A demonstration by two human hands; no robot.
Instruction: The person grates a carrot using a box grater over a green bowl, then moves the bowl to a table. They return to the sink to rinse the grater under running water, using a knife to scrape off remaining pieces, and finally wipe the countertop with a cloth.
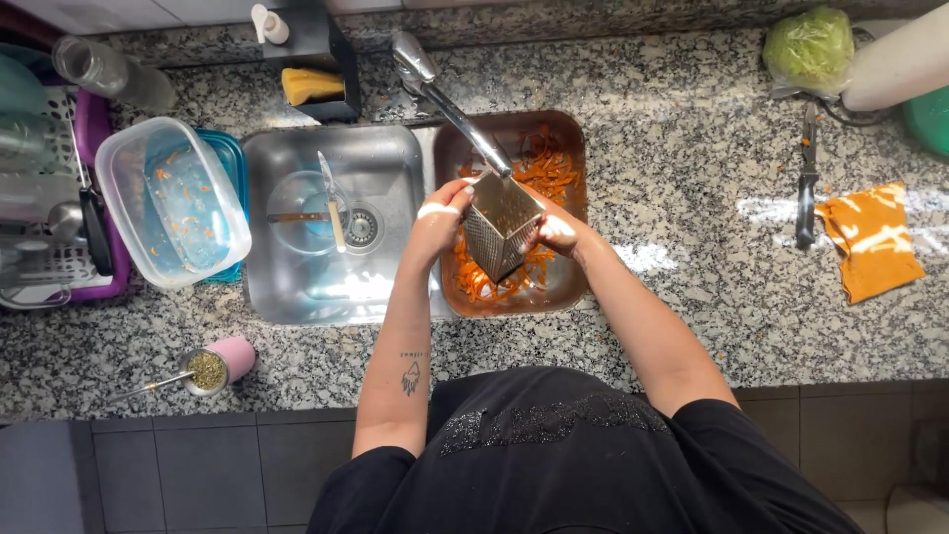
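Both my hands hold a metal box grater [500, 225] tilted over the small right sink basin [571, 287], which is full of orange carrot peelings [547, 170]. My left hand [440, 220] grips the grater's left side, with a white strip on one finger. On the grater's right side sits my right hand [555, 230]. The chrome tap [450, 101] reaches over the grater's top.
The left sink basin [386, 287] holds a glass and a knife. A clear plastic tub [170, 203] lies left of it, beside a dish rack. A pink cup with a metal straw [215, 366] stands near the front edge. A knife [807, 188], orange cloth [872, 242] and bagged cabbage [809, 44] are at right.
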